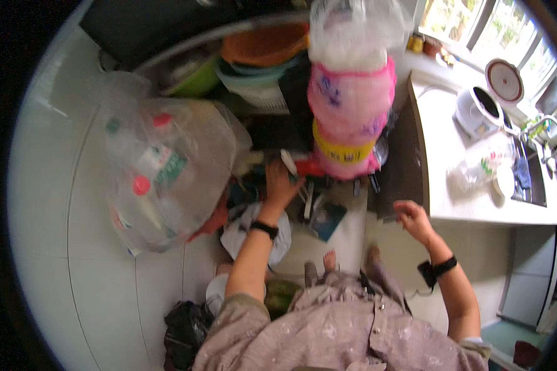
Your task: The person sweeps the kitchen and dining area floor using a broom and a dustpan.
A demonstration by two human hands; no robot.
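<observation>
My left hand (282, 189) reaches down among things on the floor in front of me. Its fingers are blurred beside a small white handle-like piece (288, 162) and a red object (310, 168), and whether they grip either is unclear. My right hand (414, 220) is raised left of the counter's front corner with its fingers bent. A thin grey object (391, 218) shows at its fingertips, too blurred to tell if it is held. A dark blue flat object (330, 219) lies on the floor between my hands. Just beyond it stands a pink mesh-like sack (350, 99) with a yellow band.
A large clear plastic bag of bottles (176, 171) fills the left side. Beyond it are stacked basins (260, 79). The white counter (450, 190) on the right holds an open cooker (478, 113) and a clear plastic container (473, 174). A black bag (188, 329) lies lower left.
</observation>
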